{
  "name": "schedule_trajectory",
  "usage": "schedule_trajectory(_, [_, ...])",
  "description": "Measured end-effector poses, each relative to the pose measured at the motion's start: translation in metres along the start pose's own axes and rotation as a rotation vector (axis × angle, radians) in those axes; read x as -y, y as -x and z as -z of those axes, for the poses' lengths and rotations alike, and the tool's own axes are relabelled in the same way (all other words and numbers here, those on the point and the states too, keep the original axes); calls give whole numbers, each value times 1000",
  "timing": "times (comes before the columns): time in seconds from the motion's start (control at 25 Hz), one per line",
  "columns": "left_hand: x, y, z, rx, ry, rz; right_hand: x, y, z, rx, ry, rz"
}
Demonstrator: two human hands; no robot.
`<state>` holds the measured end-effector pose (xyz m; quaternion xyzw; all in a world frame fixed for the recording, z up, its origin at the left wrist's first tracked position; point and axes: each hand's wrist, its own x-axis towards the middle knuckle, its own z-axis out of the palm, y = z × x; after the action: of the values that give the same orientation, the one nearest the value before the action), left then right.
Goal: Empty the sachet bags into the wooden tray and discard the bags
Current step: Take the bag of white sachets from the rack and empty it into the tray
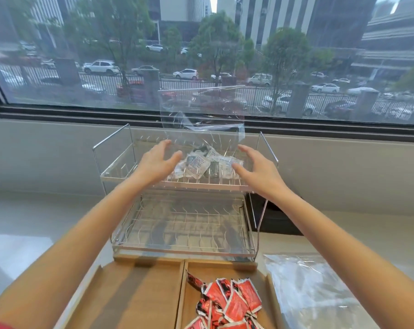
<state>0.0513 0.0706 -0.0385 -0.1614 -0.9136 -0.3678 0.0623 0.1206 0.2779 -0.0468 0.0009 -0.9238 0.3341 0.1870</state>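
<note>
A clear plastic bag (201,115) stands upright on the top shelf of a wire rack (120,172), with white and dark sachets (201,166) piled in its bottom. My left hand (157,162) is spread at the bag's left side and my right hand (255,167) at its right side, fingers straight, close to the plastic; contact is unclear. Below, near the frame's bottom, a wooden tray (139,295) has two compartments: the left one is bare, the right one holds several red sachets (227,305).
An empty clear bag (319,293) lies flat to the right of the tray. The rack's lower shelf (184,226) holds nothing. A window and its sill run behind the rack. A pale counter stretches out to the left.
</note>
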Motion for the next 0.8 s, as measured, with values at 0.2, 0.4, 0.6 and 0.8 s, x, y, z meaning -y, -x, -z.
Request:
schedule_trajectory(0.2, [23, -53, 3, 72, 129, 135, -8, -63, -6, 14, -72, -209])
schedule_trajectory(0.4, [49, -93, -12, 215, 119, 310, -34, -105, -24, 41, -83, -443])
schedule_trajectory(0.6, [62, -115, -24, 204, 198, 369, -53, -123, -45, 57, -145, -494])
schedule_trajectory(0.8, [71, -128, -29, 157, 301, 325, -59, -128, -46, -52, -189, -515])
